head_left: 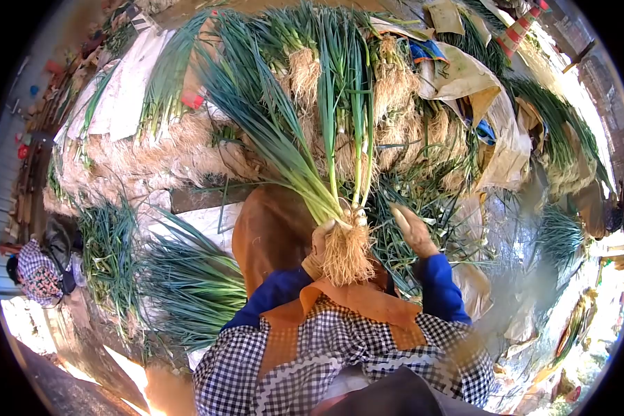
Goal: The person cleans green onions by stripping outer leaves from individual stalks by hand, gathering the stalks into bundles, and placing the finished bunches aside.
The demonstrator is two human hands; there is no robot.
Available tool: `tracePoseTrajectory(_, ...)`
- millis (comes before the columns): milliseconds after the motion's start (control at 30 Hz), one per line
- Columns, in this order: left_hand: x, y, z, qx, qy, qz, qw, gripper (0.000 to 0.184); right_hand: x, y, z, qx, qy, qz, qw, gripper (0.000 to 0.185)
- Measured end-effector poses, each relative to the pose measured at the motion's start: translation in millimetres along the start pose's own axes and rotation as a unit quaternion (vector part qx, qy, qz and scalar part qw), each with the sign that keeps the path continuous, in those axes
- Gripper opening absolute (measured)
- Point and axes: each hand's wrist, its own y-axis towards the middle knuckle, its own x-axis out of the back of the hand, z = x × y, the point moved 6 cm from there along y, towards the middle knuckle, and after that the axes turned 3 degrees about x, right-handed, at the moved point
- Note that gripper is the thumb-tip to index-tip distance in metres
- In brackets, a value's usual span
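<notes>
In front of my chest a bunch of green onions [297, 175] stands with its leaves fanned away from me. Its pale tangled roots [349, 255] hang down toward my apron [388, 306]. My left hand [317, 248] is wrapped round the left side of the white bases, its fingers partly hidden by the stalks and roots. A few stalks [360, 170] stand apart from the thicker left part of the bunch. To the right, my right hand [414, 230] is held apart from the bunch, fingers stretched out, holding nothing.
Ahead lies a long row of green onion bundles with roots toward me [187, 149]. Loose onions [194, 281] lie at my left, and scattered leaves [402, 201] at my right. Sacking [489, 104] partly covers the row. A person [40, 274] is at the far left.
</notes>
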Motion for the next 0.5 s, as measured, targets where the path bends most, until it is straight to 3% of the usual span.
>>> tracePoseTrajectory(33, 2.3, -0.3, -0.6, -0.001, 0.003, 0.0, 1.0, 0.045, -18.0, 15.6, 28.6, 0.019, 0.174, 0.049, 0.983, 0.044)
tracePoseTrajectory(67, 9.1, -0.2, -3.2, -0.002, 0.015, -0.015, 1.0, 0.045, -45.0, 30.5, 18.6, 0.01, 0.232, 0.097, 0.968, 0.043)
tracePoseTrajectory(100, 13.2, -0.4, -5.7, -0.004, 0.027, -0.029, 0.999, 0.044, -69.5, 35.6, 0.9, -0.024, 0.229, 0.017, 0.973, 0.038)
tracePoseTrajectory(167, 14.1, -3.8, -10.1, -0.014, 0.029, -0.042, 0.999, 0.043, -74.0, 38.1, 33.1, 0.06, 0.098, 0.041, 0.993, 0.031)
tracePoseTrajectory(200, 16.1, -6.9, -10.3, -0.017, 0.025, -0.058, 0.998, 0.042, -55.2, 32.5, 65.9, 0.071, 0.008, -0.012, 0.997, 0.023)
tracePoseTrajectory(233, 18.4, -8.8, -10.6, -0.017, 0.021, -0.073, 0.997, 0.041, -56.3, 26.5, 62.4, 0.143, -0.113, -0.042, 0.982, 0.019)
tracePoseTrajectory(300, 9.7, -1.4, -16.1, -0.035, 0.066, -0.064, 0.995, 0.04, -56.5, -7.5, 80.8, 0.297, -0.268, 0.071, 0.914, 0.016)
tracePoseTrajectory(367, 9.5, 1.7, -16.8, -0.017, 0.006, -0.042, 0.999, 0.039, -45.2, -41.1, 80.8, 0.35, -0.135, 0.176, 0.91, 0.013)
tracePoseTrajectory(400, 2.0, 1.3, -15.7, 0.019, 0.014, -0.034, 0.999, 0.037, -31.2, -44.3, 39.2, 0.388, -0.077, 0.091, 0.914, 0.013)
tracePoseTrajectory(433, 4.8, 1.5, -11.1, 0.023, 0.01, -0.035, 0.999, 0.037, -27.4, -36.0, 2.0, 0.232, -0.373, 0.24, 0.866, 0.015)
tracePoseTrajectory(467, 7.5, 3.9, -7.8, 0.008, 0.012, -0.012, 1.0, 0.037, 5.8, -16.1, -13.5, -0.034, -0.49, 0.237, 0.838, 0.018)
tracePoseTrajectory(500, 10.1, 7.8, -5.6, -0.009, 0.015, 0.012, 1.0, 0.038, 20.0, -3.6, 0.6, -0.027, -0.491, 0.134, 0.86, 0.025)
